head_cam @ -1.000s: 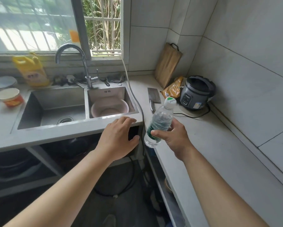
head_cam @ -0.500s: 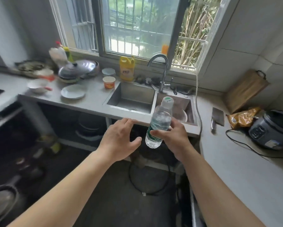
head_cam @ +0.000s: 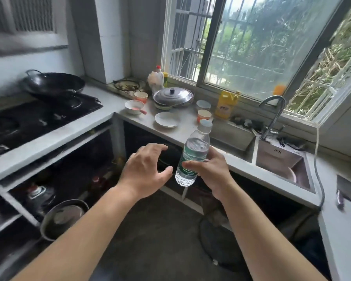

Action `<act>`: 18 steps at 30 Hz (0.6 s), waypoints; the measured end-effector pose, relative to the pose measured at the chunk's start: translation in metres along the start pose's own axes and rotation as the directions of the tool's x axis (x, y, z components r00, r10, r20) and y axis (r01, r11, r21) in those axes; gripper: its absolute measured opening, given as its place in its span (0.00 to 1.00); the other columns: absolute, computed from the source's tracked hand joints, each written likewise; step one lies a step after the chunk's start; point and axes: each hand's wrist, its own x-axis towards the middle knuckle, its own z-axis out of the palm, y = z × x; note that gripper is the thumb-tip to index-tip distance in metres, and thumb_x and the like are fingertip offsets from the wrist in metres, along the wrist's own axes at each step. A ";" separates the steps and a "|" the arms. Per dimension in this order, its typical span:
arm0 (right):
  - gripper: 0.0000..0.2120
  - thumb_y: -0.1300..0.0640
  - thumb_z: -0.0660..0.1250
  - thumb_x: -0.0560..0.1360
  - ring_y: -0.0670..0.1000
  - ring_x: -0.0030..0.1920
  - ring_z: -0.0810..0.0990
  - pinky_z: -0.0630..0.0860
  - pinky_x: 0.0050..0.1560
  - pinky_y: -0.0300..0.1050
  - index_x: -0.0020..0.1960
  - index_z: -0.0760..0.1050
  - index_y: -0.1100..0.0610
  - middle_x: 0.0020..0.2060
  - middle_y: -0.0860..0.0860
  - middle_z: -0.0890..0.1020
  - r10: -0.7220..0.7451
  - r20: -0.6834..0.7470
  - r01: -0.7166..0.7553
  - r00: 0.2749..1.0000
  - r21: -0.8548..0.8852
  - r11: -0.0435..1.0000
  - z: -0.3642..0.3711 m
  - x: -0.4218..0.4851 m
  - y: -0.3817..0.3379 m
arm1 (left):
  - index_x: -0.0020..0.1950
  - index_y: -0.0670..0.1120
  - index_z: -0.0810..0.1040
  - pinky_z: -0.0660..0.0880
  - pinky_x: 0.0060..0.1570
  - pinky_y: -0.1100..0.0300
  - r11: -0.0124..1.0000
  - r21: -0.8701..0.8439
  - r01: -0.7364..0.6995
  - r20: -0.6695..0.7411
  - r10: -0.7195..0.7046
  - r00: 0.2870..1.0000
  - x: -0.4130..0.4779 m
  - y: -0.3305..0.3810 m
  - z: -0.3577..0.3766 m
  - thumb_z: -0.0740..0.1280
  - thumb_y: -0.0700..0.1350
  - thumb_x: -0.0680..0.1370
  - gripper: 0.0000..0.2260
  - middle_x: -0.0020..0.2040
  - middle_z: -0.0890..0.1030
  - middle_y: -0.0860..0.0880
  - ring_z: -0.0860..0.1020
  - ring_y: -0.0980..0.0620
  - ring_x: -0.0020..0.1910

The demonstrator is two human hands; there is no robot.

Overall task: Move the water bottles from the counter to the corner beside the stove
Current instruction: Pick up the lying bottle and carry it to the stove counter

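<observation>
Towards the newly visible black stove (head_cam: 38,118) the clear plastic water bottle (head_cam: 193,157) is carried, right hand (head_cam: 211,173) gripping, left hand (head_cam: 144,169) splayed.

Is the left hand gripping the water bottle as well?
No, the left hand is open beside the water bottle with a gap between them; only the right hand holds it.

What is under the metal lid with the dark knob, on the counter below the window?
The metal lid rests on a pale dish, only its rim showing at the lid's front edge. What the dish holds is covered and cannot be seen.
</observation>
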 end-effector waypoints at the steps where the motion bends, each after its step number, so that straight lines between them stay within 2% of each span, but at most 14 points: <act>1: 0.26 0.57 0.83 0.58 0.49 0.47 0.88 0.82 0.52 0.50 0.55 0.83 0.48 0.47 0.49 0.88 -0.002 0.018 0.002 1.000 -0.007 1.000 0.016 0.002 -0.004 | 0.68 0.53 0.71 0.70 0.63 0.50 1.000 0.004 0.013 -0.014 -0.013 1.000 -0.002 -0.012 -0.011 0.69 0.58 0.73 0.26 0.65 0.75 0.55 0.72 0.53 0.64; 4: 0.25 0.60 0.84 0.60 0.48 0.47 0.88 0.83 0.52 0.50 0.54 0.83 0.47 0.47 0.48 0.88 -0.009 0.078 0.010 0.997 -0.016 1.000 0.062 0.008 -0.017 | 0.68 0.54 0.70 0.71 0.62 0.51 0.997 0.037 0.060 -0.058 -0.058 0.997 -0.011 -0.045 -0.041 0.69 0.59 0.73 0.25 0.65 0.75 0.55 0.73 0.53 0.64; 10: 0.23 0.61 0.84 0.62 0.45 0.44 0.87 0.80 0.43 0.40 0.53 0.82 0.46 0.44 0.43 0.88 -0.027 0.218 0.030 0.976 -0.013 0.999 0.148 0.026 -0.038 | 0.67 0.53 0.71 0.72 0.59 0.52 0.978 0.084 0.193 -0.152 -0.178 0.972 -0.032 -0.111 -0.088 0.68 0.60 0.72 0.25 0.64 0.76 0.54 0.73 0.52 0.62; 13: 0.23 0.63 0.83 0.63 0.43 0.41 0.87 0.79 0.35 0.31 0.52 0.81 0.46 0.42 0.41 0.87 -0.036 0.300 0.038 0.953 -0.001 0.999 0.194 0.036 -0.043 | 0.67 0.53 0.71 0.72 0.59 0.52 0.956 0.114 0.272 -0.196 -0.246 0.949 -0.043 -0.143 -0.107 0.68 0.60 0.72 0.25 0.64 0.76 0.53 0.73 0.52 0.62; 18: 0.23 0.60 0.84 0.62 0.44 0.44 0.87 0.79 0.36 0.31 0.52 0.81 0.46 0.44 0.42 0.88 -0.033 0.438 0.052 0.899 -0.029 0.998 0.275 0.059 -0.045 | 0.67 0.54 0.71 0.73 0.56 0.56 0.896 0.152 0.417 -0.284 -0.365 0.887 -0.058 -0.195 -0.137 0.66 0.61 0.72 0.26 0.63 0.77 0.53 0.74 0.53 0.60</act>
